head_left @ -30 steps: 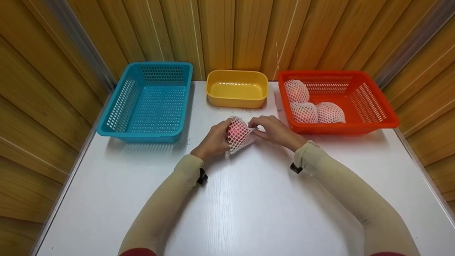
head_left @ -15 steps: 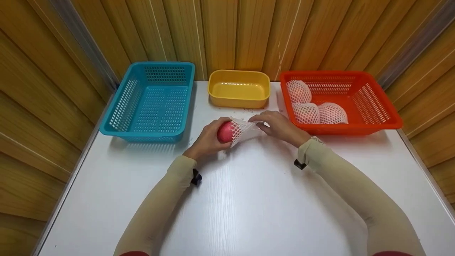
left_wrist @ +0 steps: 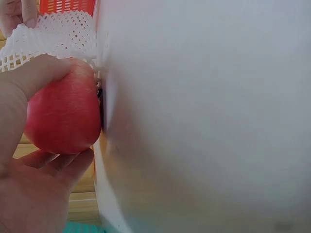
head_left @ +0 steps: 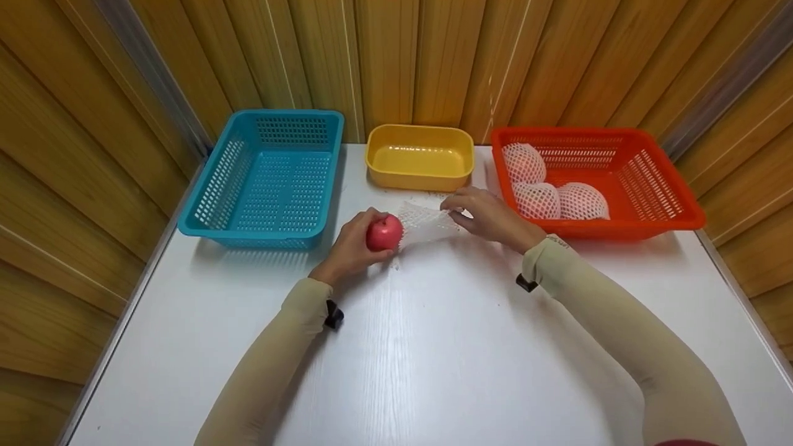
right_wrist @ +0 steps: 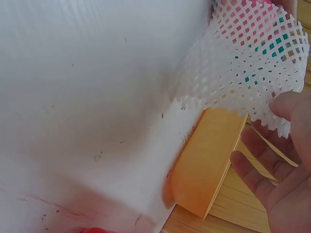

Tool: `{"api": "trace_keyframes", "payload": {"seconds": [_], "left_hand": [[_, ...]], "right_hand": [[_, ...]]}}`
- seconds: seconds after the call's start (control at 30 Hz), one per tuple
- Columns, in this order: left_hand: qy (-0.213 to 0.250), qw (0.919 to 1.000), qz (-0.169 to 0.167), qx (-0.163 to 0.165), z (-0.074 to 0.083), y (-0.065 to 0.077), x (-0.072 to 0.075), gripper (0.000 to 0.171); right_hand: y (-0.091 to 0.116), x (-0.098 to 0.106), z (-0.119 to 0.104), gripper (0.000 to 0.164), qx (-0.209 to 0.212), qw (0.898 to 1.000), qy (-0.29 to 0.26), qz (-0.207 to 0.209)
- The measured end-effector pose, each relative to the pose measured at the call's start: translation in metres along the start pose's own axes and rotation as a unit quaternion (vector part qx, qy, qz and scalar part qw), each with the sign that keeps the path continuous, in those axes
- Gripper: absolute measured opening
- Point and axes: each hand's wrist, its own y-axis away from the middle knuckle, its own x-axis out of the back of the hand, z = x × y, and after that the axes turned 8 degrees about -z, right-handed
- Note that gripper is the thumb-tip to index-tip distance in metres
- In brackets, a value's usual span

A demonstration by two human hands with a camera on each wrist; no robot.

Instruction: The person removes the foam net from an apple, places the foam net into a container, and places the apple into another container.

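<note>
A bare red apple point(head_left: 385, 233) is gripped in my left hand point(head_left: 350, 249), thumb on one side and fingers curled round the other in the left wrist view. Just to its right a white foam net sleeve point(head_left: 424, 224) stretches across to my right hand point(head_left: 486, 215). That hand pinches the sleeve's far end between thumb and forefinger, while its other fingers stand apart from the net point(right_wrist: 257, 58) in the right wrist view. The apple has its surface uncovered in the left wrist view, and the sleeve's edge lies close behind it.
Behind the hands stands a yellow tub point(head_left: 420, 179). A blue perforated basket point(head_left: 254, 234) is at the left. In the red basket point(head_left: 657, 224) at the right lie 3 net-wrapped fruits point(head_left: 536, 199). All rest on a white table point(head_left: 433, 347) against wooden panels.
The apple has come out of the foam net. My left hand moved leftward with the apple, while my right hand kept hold of the net's end near the same place.
</note>
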Motion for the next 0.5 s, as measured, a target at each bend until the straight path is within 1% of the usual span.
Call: {"api": "trace_keyframes", "payload": {"seconds": [0.17,0.33,0.4,0.5], "left_hand": [[0.009,0.9999,0.006,0.002,-0.001,0.001,0.001,0.069],[0.019,0.9992,0.026,0.025,-0.004,0.004,0.004,0.072],[0.010,0.9993,0.023,0.027,-0.003,0.005,0.005,0.071],[-0.006,0.9997,0.009,0.020,-0.002,0.005,0.006,0.069]], "right_hand": [[-0.003,0.000,0.001,0.023,0.025,0.999,-0.002,0.021],[-0.005,0.004,0.000,0.023,0.034,0.998,-0.018,0.042],[-0.005,0.008,-0.001,0.024,0.032,0.998,-0.030,0.048],[-0.006,0.015,-0.003,0.028,0.025,0.998,-0.038,0.054]]}}
